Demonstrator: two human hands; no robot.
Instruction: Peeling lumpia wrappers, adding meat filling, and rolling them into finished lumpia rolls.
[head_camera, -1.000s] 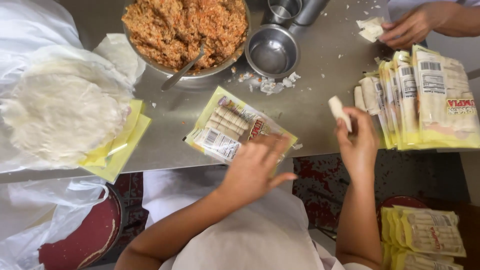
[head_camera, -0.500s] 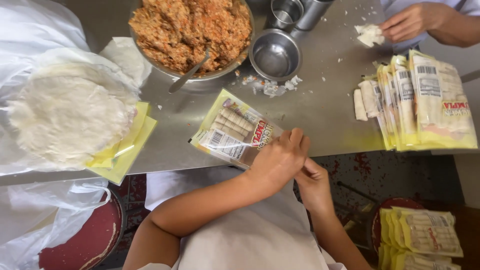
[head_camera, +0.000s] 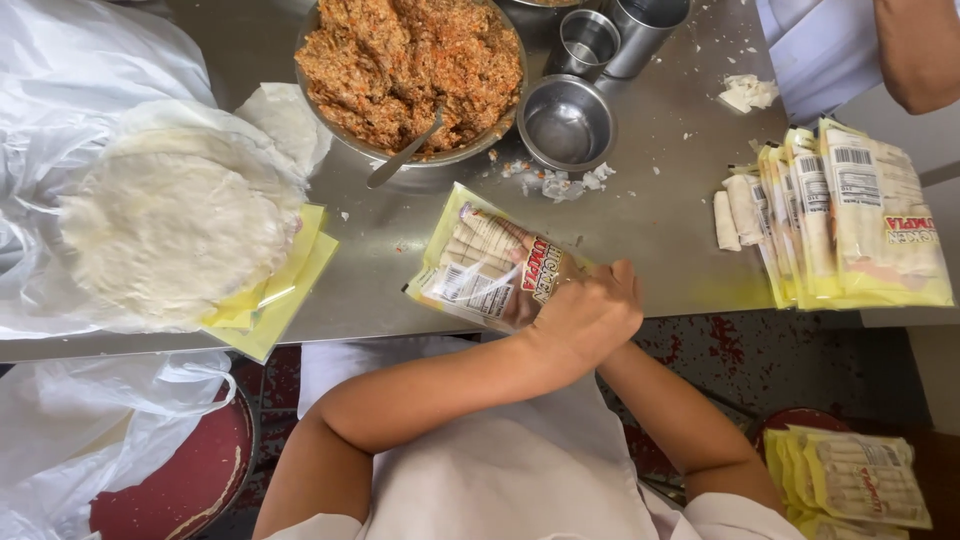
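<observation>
A clear packet with yellow edges (head_camera: 475, 262), filled with pale rolls, lies at the near edge of the steel table (head_camera: 650, 230). My left hand (head_camera: 590, 312) is curled over the packet's right end and grips it. My right hand is tucked beneath the left one and hidden; only its forearm (head_camera: 685, 425) shows. A few loose rolls (head_camera: 735, 210) lie beside a row of filled packets (head_camera: 865, 215) at the right.
A big metal bowl of orange-brown filling (head_camera: 410, 60) with a spoon, a small steel bowl (head_camera: 565, 120) and two metal cups (head_camera: 610, 35) stand at the back. A stack of round wrappers (head_camera: 170, 225) lies on plastic at left. Another person's arm (head_camera: 915, 50) is at top right. More packets (head_camera: 860, 475) lie below.
My right hand, which held up a roll near the stacked packets, has come down under my left hand at the packet's end. The other person's hand has drawn back from the wrapper scraps.
</observation>
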